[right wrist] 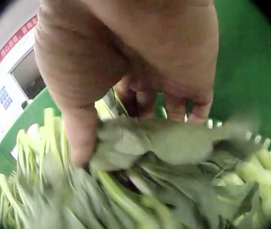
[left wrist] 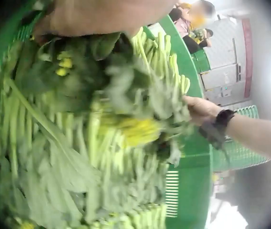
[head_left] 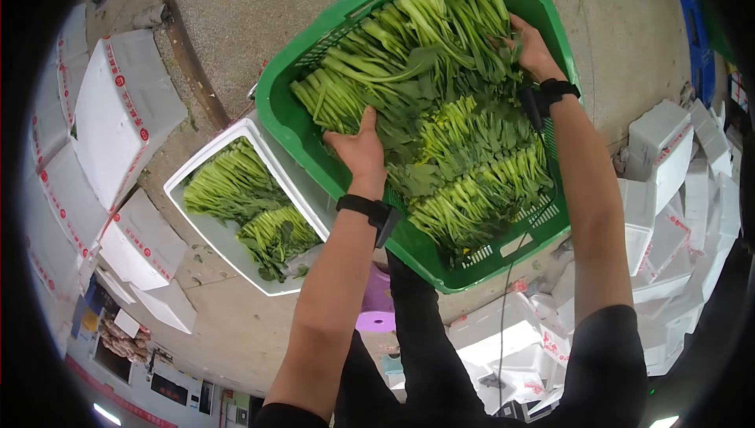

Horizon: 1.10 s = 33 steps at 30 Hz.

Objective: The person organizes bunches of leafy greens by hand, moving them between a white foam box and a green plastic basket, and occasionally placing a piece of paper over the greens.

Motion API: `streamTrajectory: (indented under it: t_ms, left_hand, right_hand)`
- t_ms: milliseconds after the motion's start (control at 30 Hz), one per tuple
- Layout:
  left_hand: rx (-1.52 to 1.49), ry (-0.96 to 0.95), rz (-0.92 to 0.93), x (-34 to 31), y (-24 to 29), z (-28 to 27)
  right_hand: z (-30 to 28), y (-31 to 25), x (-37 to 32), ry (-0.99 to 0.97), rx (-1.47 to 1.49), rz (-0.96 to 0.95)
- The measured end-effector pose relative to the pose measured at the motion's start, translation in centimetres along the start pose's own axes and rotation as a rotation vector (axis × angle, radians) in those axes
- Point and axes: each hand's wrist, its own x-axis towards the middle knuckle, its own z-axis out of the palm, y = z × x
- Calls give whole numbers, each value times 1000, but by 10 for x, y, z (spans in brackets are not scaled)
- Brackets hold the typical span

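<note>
Rows of choy sum (head_left: 476,141), with pale green stems, dark leaves and yellow flowers, fill a large green plastic basket (head_left: 279,86). At the basket's left side my left hand (head_left: 360,156) grips the edge of the upper bunch, thumb on top. Leaves hide most of its fingers in the left wrist view. My right hand (head_left: 536,49) holds the right end of that bunch by the far corner. In the right wrist view a broad leaf (right wrist: 149,143) lies between its thumb (right wrist: 81,138) and curled fingers. Both wrists wear black straps.
A white foam box (head_left: 174,184) with more choy sum stands left of the basket. Foam boxes (head_left: 118,105) pile up at far left, others (head_left: 661,215) at right. A purple object (head_left: 377,306) is by my legs. In the left wrist view, another person (left wrist: 190,21) is in the background.
</note>
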Motion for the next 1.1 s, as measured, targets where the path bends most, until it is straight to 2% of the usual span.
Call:
streamTrajectory:
  t_ms: [33, 67, 133, 167, 233, 333, 400, 467, 500, 533, 600, 667, 700, 767, 800, 867, 933, 1000, 1067, 1100]
  left_hand:
    - [16, -42, 11, 0, 2, -1]
    - [17, -40, 12, 0, 1, -2]
    - [47, -37, 198, 2, -1, 1]
    - [45, -36, 196, 4, -5, 1]
    - [67, -113, 316, 13, -12, 1]
    - [247, 0, 296, 27, -18, 14]
    - [205, -26, 243, 14, 3, 10]
    - [277, -47, 133, 0, 18, 1]
    - [279, -47, 136, -9, 20, -4]
    - [283, -93, 143, -19, 20, -8]
    - [293, -140, 155, -48, 34, -16]
    - [766, -211, 256, -82, 66, -20]
    - [769, -209, 253, -78, 65, -15]
    - [1000, -332, 980, -59, 60, 3]
    - [1000, -327, 981, -43, 60, 15]
    - [994, -342, 1189, -16, 62, 39]
    - [994, -360, 1221, 8, 66, 48]
    - [1002, -389, 1242, 27, 58, 54]
    - [1061, -547, 1218, 42, 50, 59]
    - [1060, -546, 1211, 49, 47, 64]
  right_hand:
    - [9, 9, 3, 85, -358, -166]
    - [9, 11, 6, 83, -356, -167]
    - [13, 9, 15, 187, -514, -265]
    - [17, 7, 16, 239, -594, -311]
    - [24, 6, 15, 343, -753, -394]
    - [31, -8, 1, 426, -822, -460]
    - [62, -22, -10, 524, -792, -734]
    - [112, -27, -14, 361, -845, -819]
    - [131, -9, -2, 484, -1059, -801]
    - [135, -4, 2, 486, -1053, -803]
    - [142, 3, 8, 400, -959, -522]
    - [150, 13, 16, 452, -998, -517]
    - [153, 15, 22, 526, -1103, -533]
    - [154, 18, 37, 609, -1272, -481]
    - [156, 20, 43, 609, -1270, -485]
    - [156, 18, 42, 635, -1274, -475]
    - [154, 12, 24, 617, -1218, -472]
    - [148, 13, 7, 413, -1305, -402]
    - [148, 12, 9, 404, -1272, -430]
    - [147, 10, 12, 413, -1274, -421]
